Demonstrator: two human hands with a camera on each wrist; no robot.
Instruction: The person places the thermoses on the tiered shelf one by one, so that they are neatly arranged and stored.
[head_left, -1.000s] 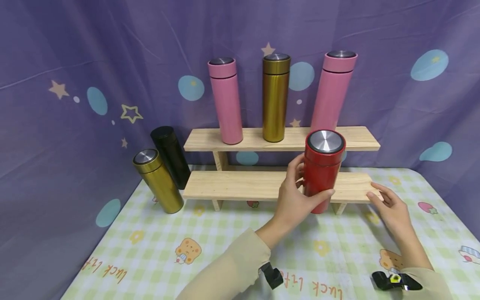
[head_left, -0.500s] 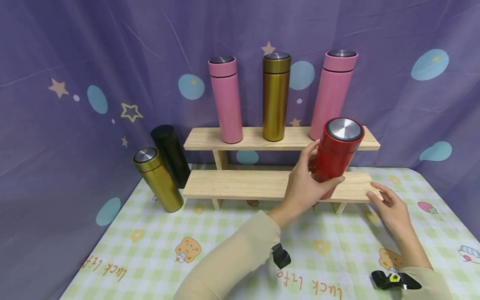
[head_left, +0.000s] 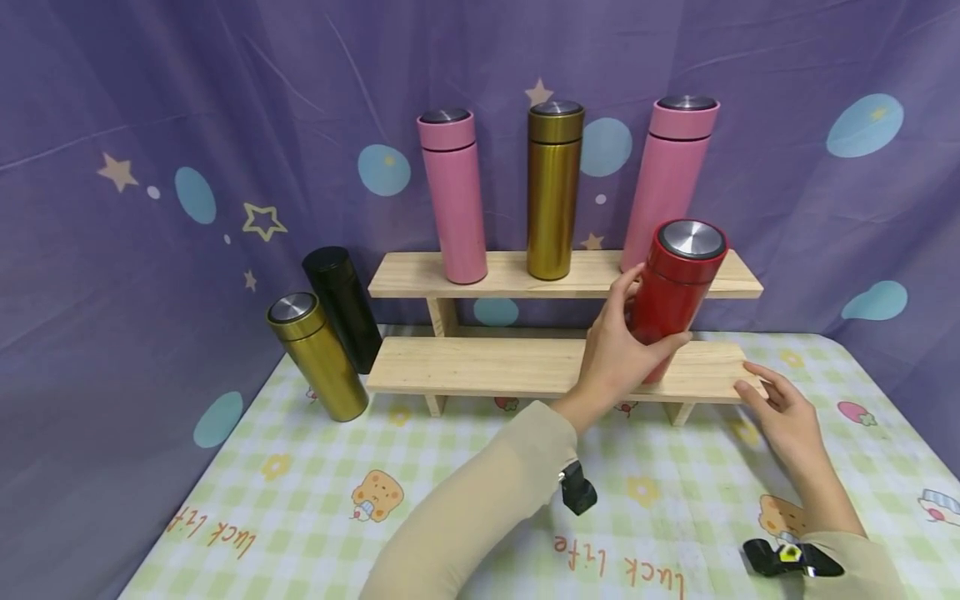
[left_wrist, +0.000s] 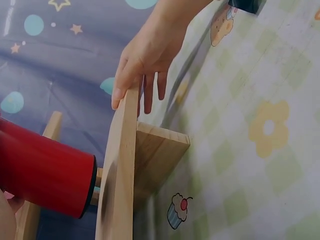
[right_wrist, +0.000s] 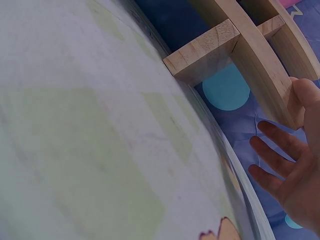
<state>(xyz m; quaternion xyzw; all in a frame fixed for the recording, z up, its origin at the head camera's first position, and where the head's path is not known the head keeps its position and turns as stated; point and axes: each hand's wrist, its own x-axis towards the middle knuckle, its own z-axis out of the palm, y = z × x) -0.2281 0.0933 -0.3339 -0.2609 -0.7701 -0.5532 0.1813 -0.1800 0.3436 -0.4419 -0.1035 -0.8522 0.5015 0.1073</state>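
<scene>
A red thermos bottle [head_left: 678,292] with a silver lid top is held in my left hand [head_left: 618,354], thumb on its near side and fingers round the left. It leans slightly over the right part of the lower board of a two-tier wooden shelf [head_left: 472,365]. In the left wrist view, a gap shows between the bottle's dark base [left_wrist: 89,192] and the board. My right hand [head_left: 789,425] grips the right end of that lower board. In the right wrist view its thumb lies on the wood, while other fingers [right_wrist: 275,157] extend free below.
On the upper tier stand two pink thermos bottles [head_left: 453,200] and a gold one [head_left: 553,196] between them. Left of the shelf, a gold thermos [head_left: 318,358] and a black one [head_left: 345,312] stand on the checked tablecloth [head_left: 315,517]. A purple curtain [head_left: 247,75] hangs behind.
My left hand has raised the red thermos and carried it rightward and farther back, over the lower board. The right hand stays at the board's end.
</scene>
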